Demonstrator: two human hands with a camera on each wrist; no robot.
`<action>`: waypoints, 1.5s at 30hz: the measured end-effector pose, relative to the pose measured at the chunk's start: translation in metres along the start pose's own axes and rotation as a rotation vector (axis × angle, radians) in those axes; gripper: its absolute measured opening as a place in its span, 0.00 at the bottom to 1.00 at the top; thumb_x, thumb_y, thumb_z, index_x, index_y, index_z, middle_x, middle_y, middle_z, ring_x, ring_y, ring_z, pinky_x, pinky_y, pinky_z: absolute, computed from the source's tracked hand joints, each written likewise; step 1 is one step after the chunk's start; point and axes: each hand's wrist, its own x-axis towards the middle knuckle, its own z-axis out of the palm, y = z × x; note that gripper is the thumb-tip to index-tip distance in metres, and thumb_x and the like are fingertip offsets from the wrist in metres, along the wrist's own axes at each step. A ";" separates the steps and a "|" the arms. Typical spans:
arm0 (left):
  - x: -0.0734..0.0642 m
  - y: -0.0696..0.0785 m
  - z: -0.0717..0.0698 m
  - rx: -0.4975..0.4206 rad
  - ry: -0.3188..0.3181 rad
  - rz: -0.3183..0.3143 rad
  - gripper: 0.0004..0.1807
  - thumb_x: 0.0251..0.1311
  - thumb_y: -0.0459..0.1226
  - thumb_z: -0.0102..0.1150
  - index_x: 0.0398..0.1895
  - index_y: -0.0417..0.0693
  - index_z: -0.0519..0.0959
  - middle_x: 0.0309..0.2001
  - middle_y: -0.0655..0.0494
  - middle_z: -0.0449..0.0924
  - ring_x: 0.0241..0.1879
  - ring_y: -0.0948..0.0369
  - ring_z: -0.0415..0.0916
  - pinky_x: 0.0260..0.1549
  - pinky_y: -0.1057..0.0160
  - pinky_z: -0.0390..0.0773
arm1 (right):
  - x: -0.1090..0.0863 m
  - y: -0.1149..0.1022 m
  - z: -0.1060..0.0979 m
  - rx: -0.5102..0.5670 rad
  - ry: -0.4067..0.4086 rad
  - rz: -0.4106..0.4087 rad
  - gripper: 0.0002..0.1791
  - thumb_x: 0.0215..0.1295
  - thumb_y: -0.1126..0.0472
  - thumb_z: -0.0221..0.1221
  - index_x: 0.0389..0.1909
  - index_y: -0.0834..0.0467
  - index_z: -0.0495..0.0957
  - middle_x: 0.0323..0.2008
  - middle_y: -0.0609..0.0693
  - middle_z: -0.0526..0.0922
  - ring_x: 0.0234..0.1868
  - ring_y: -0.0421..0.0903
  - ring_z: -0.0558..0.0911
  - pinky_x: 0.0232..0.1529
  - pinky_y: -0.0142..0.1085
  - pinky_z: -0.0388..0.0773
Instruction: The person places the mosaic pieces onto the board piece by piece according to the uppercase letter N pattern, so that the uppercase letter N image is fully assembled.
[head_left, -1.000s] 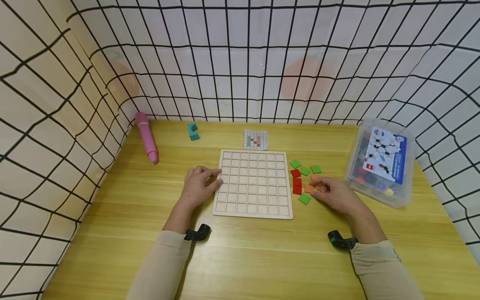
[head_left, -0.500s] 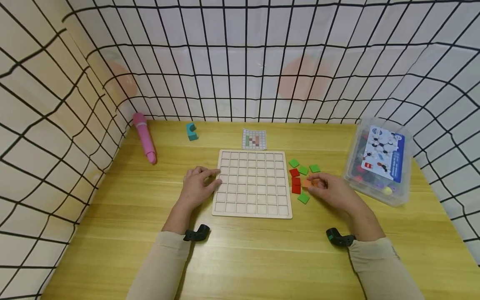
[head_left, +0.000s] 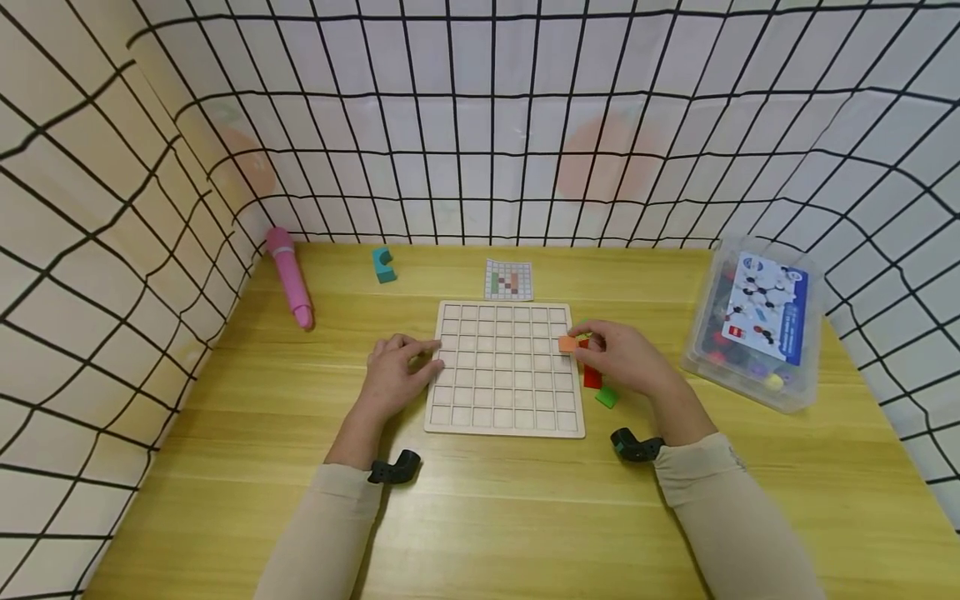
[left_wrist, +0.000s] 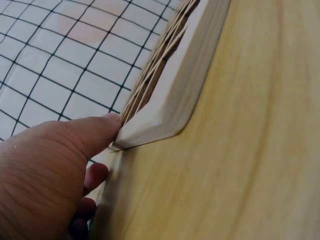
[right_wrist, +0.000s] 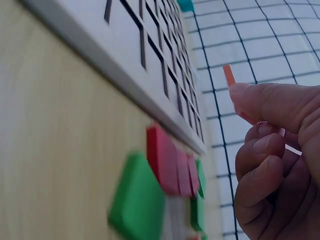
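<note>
A pale wooden grid board (head_left: 504, 435) lies flat in the middle of the table. My left hand (head_left: 397, 375) is at its left edge, thumb and index finger extended against the rim; in the left wrist view the thumb touches the board's side near a corner. Between thumb and fingers, my right hand (head_left: 626, 358) pinches an orange square tile (head_left: 567, 344), which overlaps the board's right edge in the head view. The right wrist view has it raised above the table. Red tiles (head_left: 592, 377) and a green tile (head_left: 607, 397) lie under and beside this hand, which hides other tiles.
Behind the board lies a small printed grid card (head_left: 508, 280). A teal notched block (head_left: 384, 265) and a pink pen-shaped object (head_left: 291, 279) are at the back left. To the right stands a clear plastic box (head_left: 705, 358). Black wire mesh (head_left: 495, 150) surrounds the table.
My right hand has gathered orange tile from the loose pile and carried it left and away from me to the board's right edge. The left hand has stayed at the board's left side.
</note>
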 end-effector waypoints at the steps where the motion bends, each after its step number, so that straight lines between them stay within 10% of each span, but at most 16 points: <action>1: 0.000 0.000 0.000 -0.001 0.001 -0.001 0.22 0.68 0.50 0.63 0.63 0.57 0.82 0.53 0.48 0.78 0.53 0.48 0.66 0.55 0.45 0.60 | 0.003 -0.003 0.002 0.006 -0.005 -0.006 0.19 0.72 0.51 0.61 0.59 0.52 0.79 0.25 0.49 0.71 0.23 0.45 0.68 0.28 0.36 0.65; 16: 0.000 -0.001 0.000 0.003 0.018 0.025 0.21 0.68 0.49 0.64 0.62 0.56 0.83 0.52 0.49 0.78 0.52 0.49 0.66 0.54 0.46 0.60 | 0.038 -0.029 0.030 -0.028 -0.047 -0.014 0.18 0.72 0.50 0.60 0.59 0.50 0.80 0.25 0.47 0.72 0.22 0.45 0.67 0.26 0.36 0.65; 45: 0.000 0.000 0.000 0.008 0.015 0.010 0.22 0.67 0.50 0.64 0.62 0.57 0.82 0.52 0.50 0.79 0.53 0.49 0.66 0.54 0.46 0.61 | 0.044 -0.035 0.040 -0.013 -0.086 -0.016 0.22 0.72 0.53 0.59 0.64 0.52 0.78 0.27 0.49 0.74 0.20 0.44 0.66 0.25 0.35 0.65</action>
